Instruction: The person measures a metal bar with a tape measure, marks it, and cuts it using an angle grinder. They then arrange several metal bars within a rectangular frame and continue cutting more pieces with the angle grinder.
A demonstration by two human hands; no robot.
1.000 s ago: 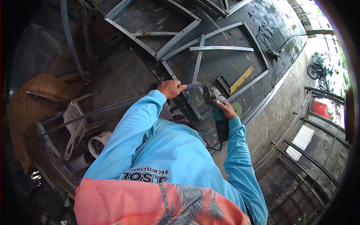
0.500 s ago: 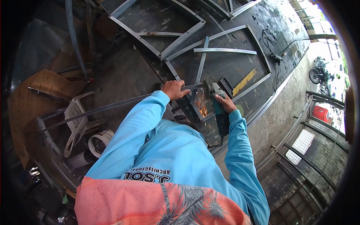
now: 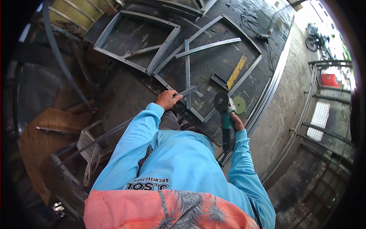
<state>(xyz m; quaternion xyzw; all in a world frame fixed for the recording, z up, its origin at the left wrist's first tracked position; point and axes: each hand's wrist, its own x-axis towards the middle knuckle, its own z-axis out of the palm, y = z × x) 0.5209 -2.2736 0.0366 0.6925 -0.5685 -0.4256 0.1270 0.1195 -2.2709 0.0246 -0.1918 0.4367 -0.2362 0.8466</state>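
Note:
My left hand (image 3: 167,100) is wrapped round a long metal bar (image 3: 187,91) near its end, at the edge of the dark worktable (image 3: 206,78). The bar's other end runs back under my left arm. In my right hand (image 3: 237,122) is a green and black angle grinder (image 3: 228,128), its disc (image 3: 221,100) apart from the bar and no sparks showing. Behind the bar's end lies a metal frame (image 3: 251,66) with two loose strips (image 3: 207,48) across it. A short channel piece (image 3: 220,81) and a yellow strip (image 3: 236,71) lie inside the frame.
A second metal frame (image 3: 134,61) lies at the back left. A light green disc (image 3: 239,104) is beside the grinder. Black cable (image 3: 249,23) lies at the back right. To the left are a white plastic chair (image 3: 90,149) and brown board (image 3: 42,141). A motorcycle (image 3: 312,42) stands far right.
The grinder has come away from the bar, and the sparks are gone. The bar's end has tilted and now looks shorter past my left hand. The camera view has shifted.

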